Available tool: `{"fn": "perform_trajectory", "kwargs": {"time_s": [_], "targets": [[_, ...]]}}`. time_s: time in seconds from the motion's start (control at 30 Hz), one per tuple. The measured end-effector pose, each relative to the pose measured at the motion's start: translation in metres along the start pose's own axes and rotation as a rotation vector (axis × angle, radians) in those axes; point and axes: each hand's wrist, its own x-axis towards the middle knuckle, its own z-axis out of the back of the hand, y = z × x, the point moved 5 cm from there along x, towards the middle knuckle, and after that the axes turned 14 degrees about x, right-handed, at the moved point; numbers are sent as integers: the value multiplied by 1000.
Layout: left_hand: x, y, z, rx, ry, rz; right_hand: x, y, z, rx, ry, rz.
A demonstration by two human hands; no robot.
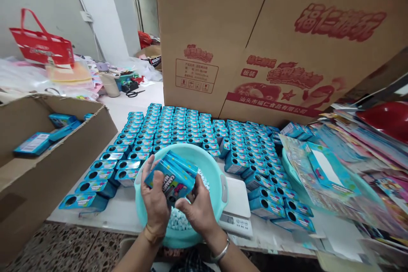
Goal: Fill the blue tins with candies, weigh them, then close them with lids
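My left hand [155,199] is closed around a small stack of blue candy boxes [174,174], held tilted over a teal plastic basin [219,178]. My right hand [198,208] pinches the lower end of the same stack from the right. The basin holds small white candies [177,220] and sits on a white scale [237,216]. Several rows of the same blue boxes [178,129] stand upright with round holes on top, covering the white table behind and beside the basin.
A large printed cardboard carton [270,38] stands behind the rows. An open cardboard box [38,136] at the left holds a few blue boxes. Glossy printed sheets [347,165] pile at the right. A red bag [43,44], scissors [135,92] and clutter lie far left.
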Motion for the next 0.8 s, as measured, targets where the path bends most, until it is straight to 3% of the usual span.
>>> {"fn": "perform_trajectory", "kwargs": {"time_s": [0.1,0.2,0.3,0.37,0.4,0.47,0.53,0.63,0.7,0.8], "targets": [[3,-2,2,178,126,-103,10,14,14,-101,-16,-72],[12,-16,3,550,407,-273,21,35,33,-457,34,-107],[10,-34,-3,838,767,-510,26,51,32,-821,265,-73],[2,-38,-6,894,985,-556,27,51,25,-893,437,-63],[0,-38,-5,900,1037,-538,29,47,22,-862,509,-91],[0,-35,7,888,991,-470,41,31,23,-725,595,-184],[6,-27,30,824,805,-381,65,10,30,-651,582,-234],[15,-6,72,619,433,-234,108,-27,40,-948,457,-190],[17,9,91,489,219,-193,124,-56,32,-1115,443,-211],[17,24,95,403,78,-178,119,-94,-1,-1184,463,-223]]}}
